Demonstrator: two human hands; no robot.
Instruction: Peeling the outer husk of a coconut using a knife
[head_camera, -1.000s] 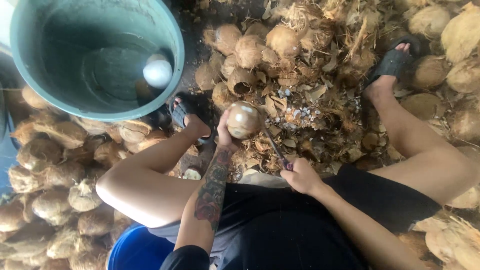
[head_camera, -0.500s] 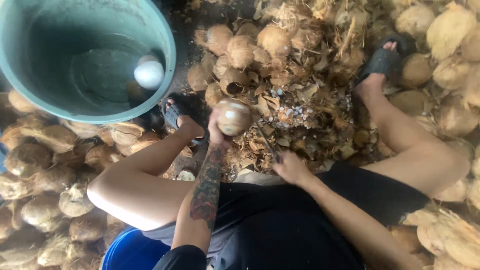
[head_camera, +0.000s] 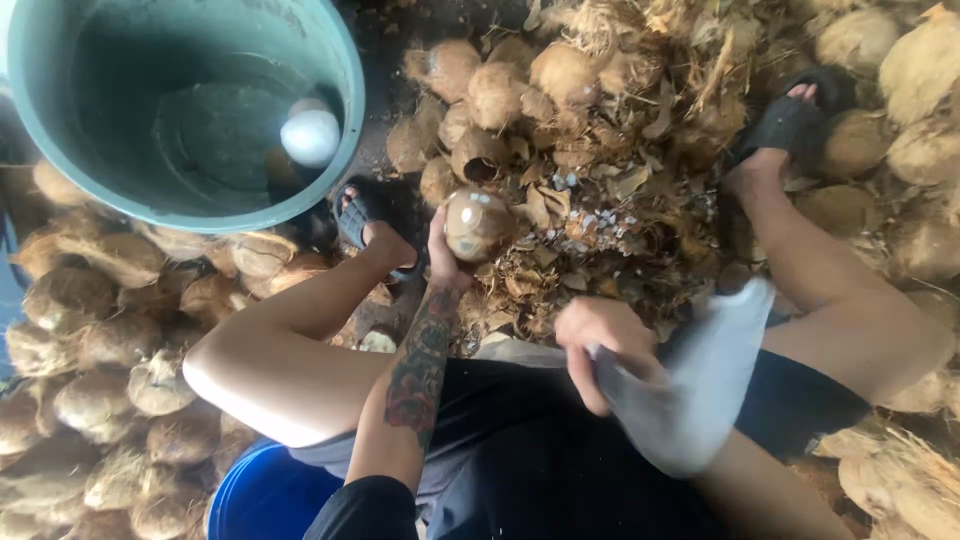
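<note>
Up front, left hand (head_camera: 443, 262) fingers gripping round brown half-peeled coconut (head_camera: 476, 224); right hand (head_camera: 598, 345) clutching blurred blade (head_camera: 690, 385)

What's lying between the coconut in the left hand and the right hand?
Head view: between the coconut and the right hand lie husk scraps and pale shell chips on the ground.

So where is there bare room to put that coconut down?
Barest spot: the teal tub floor, left of the peeled white coconut. A dark ground patch lies between the tub rim and the husk pile. Unpeeled coconuts crowd the left; husks lie below the held coconut.
</note>
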